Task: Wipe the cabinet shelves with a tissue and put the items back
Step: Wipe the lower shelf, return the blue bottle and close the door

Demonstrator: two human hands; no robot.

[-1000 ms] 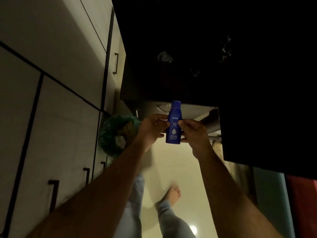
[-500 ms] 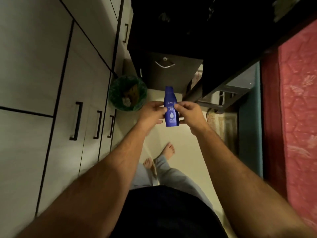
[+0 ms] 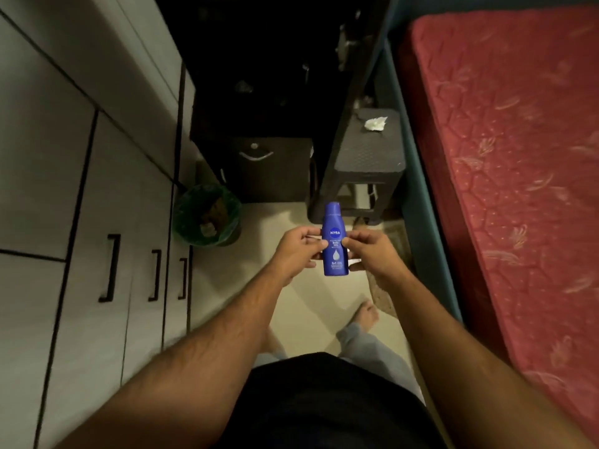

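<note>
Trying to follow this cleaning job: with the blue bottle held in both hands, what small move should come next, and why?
Probably lift the blue bottle toward the dark cabinet ahead. The left hand and the right hand both pinch it upright, while the tissue lies put down on the stool.

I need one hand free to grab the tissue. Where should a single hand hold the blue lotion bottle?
Probably round the middle of the blue lotion bottle, from the right. It is upright, cap up, slim enough for the fingers to wrap. The right hand already pinches it there, so the left hand could let go for the tissue.
</note>
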